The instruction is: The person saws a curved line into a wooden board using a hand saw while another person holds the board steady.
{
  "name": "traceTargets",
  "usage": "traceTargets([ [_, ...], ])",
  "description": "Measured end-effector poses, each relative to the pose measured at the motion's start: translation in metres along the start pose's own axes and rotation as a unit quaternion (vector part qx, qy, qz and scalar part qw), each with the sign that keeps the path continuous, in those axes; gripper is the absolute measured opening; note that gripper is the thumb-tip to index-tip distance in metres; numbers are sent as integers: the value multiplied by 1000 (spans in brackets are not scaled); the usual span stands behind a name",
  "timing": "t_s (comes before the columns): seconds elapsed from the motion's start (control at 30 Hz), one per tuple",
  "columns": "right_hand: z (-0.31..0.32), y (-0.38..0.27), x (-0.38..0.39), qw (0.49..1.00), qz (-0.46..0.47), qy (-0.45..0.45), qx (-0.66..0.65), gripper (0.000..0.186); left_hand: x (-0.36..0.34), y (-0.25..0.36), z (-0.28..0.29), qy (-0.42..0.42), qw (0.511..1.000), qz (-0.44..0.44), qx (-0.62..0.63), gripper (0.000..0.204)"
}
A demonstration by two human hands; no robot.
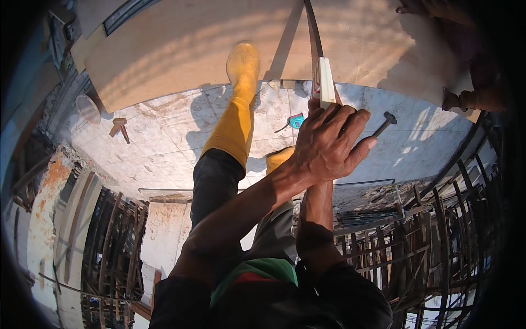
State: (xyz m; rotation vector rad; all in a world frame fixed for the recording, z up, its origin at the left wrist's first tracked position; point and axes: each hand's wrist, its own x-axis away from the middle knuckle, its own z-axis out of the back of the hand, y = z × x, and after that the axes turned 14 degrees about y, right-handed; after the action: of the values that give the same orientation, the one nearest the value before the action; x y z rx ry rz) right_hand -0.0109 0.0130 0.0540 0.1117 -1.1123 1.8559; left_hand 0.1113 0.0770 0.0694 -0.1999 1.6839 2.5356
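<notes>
Both hands are stacked at centre frame: the left hand (329,143) is wrapping closed over the pale handle of a handsaw (325,82), and the right hand beneath it is hidden, so I cannot tell its grip. The blade is running up into a plywood sheet (181,49) across the top, pinned by a yellow boot (243,71). He seems mid-cut; the next stroke needs a straight, steady push.

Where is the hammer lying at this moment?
In the head view, the hammer lies on the pale floor panel at the left, just below the plywood sheet and well left of the yellow boot, far from both hands.
</notes>
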Motion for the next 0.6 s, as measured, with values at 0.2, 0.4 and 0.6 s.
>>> traceTargets([
  [0.2, 10, 6, 17, 1000, -12, -3, 9, 32, 27, -5, 9, -47, 999, 13, 7, 35],
  [0.4, 43, 9, 59, 999, -39, 12, 13, 32, -1, 13, 22, -31, 999, 26, 24, 31],
  [0.6, 104, -21, 73, 997, -64, -23, -41, 29, -15, -7, 16, 58, 990, 118, -58, 30],
])
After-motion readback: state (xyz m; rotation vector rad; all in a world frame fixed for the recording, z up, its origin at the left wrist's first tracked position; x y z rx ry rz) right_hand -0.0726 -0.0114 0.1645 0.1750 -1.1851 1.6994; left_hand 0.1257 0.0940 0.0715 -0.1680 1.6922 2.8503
